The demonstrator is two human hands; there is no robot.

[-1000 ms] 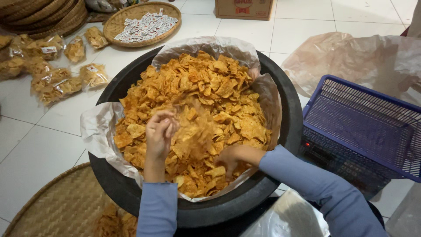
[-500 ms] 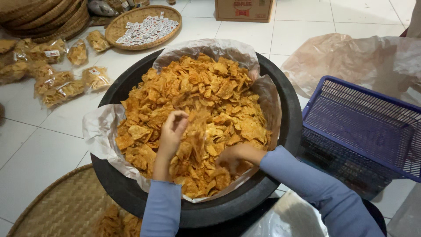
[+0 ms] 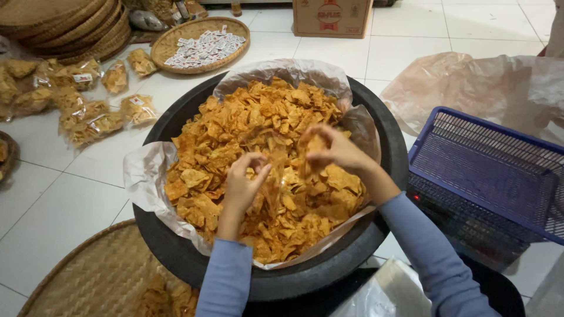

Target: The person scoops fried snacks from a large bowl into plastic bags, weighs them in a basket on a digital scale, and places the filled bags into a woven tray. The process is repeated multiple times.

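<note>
A big black basin [image 3: 176, 258] lined with crumpled paper [image 3: 141, 176] holds a heap of orange-brown chips [image 3: 235, 129]. Both my hands hover just above the heap's middle. My right hand [image 3: 335, 149] is closed on a few chips. My left hand [image 3: 244, 182] pinches the rim of a small clear bag [image 3: 276, 188], which hangs blurred between the two hands with some chips in it. Both arms wear light blue sleeves.
A blue plastic basket [image 3: 487, 170] stands to the right, with a crumpled plastic sheet [image 3: 458, 82] behind it. Sealed bags of chips [image 3: 88, 117] lie on the tiled floor at left. A woven tray of paper labels [image 3: 200, 44], stacked trays [image 3: 59, 23], a cardboard box [image 3: 332, 17], another woven tray [image 3: 88, 276].
My right hand has come up out of the near side of the heap with chips. My left hand has shifted right toward it, and the clear bag now hangs between them.
</note>
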